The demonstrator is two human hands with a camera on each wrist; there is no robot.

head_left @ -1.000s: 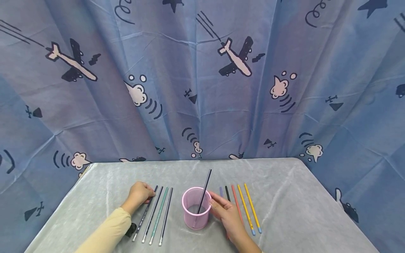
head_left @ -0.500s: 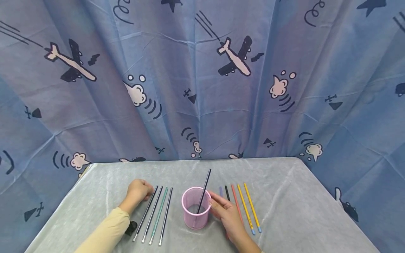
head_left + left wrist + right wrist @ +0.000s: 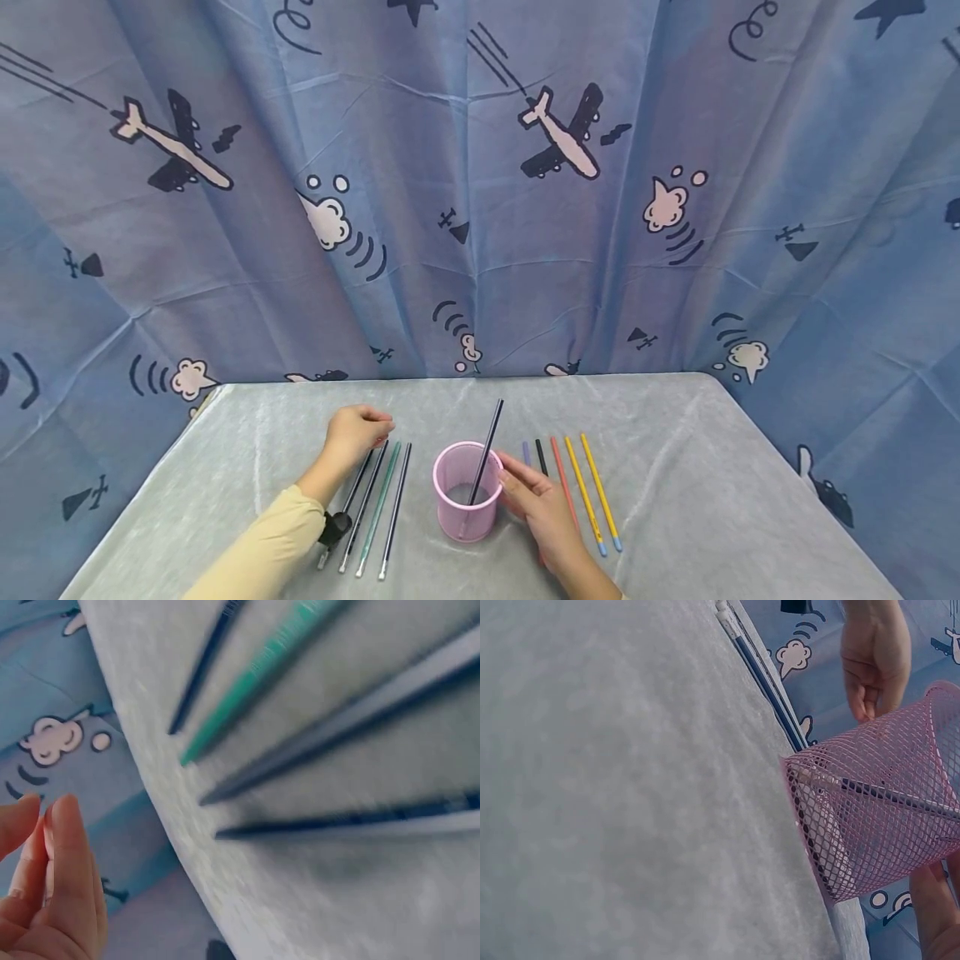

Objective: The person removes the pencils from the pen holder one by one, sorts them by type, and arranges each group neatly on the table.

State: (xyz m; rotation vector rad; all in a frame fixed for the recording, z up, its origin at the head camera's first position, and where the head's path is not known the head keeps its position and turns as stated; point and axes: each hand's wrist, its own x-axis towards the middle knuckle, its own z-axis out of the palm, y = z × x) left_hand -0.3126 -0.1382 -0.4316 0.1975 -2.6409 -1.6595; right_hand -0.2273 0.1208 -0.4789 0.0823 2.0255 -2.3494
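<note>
A pink mesh pencil cup [image 3: 466, 522] stands upright on the table, with one dark pencil [image 3: 487, 446] leaning inside it. My right hand [image 3: 546, 508] holds the cup's right side, its thumb near the rim; in the right wrist view, part of that hand [image 3: 934, 911] is against the mesh. My left hand [image 3: 354, 435] hovers over the far ends of a row of pencils, holding nothing. That row has dark pencils [image 3: 395, 512] and a green pencil [image 3: 378, 508], white erasers toward me. In the left wrist view, the left thumb and fingers [image 3: 71, 862] are nearly straight.
Right of the cup lie a red pencil [image 3: 564, 483], a black one [image 3: 541, 457], a purple one [image 3: 527, 452] and yellow pencils [image 3: 597, 487], some partly behind the right hand. A patterned blue curtain [image 3: 480, 208] hangs behind the grey-covered table [image 3: 712, 500].
My left hand has left the leftmost dark pencil, first drawing back slightly, then moving right and away from me over the pencils' far ends. The right hand and cup stay in place.
</note>
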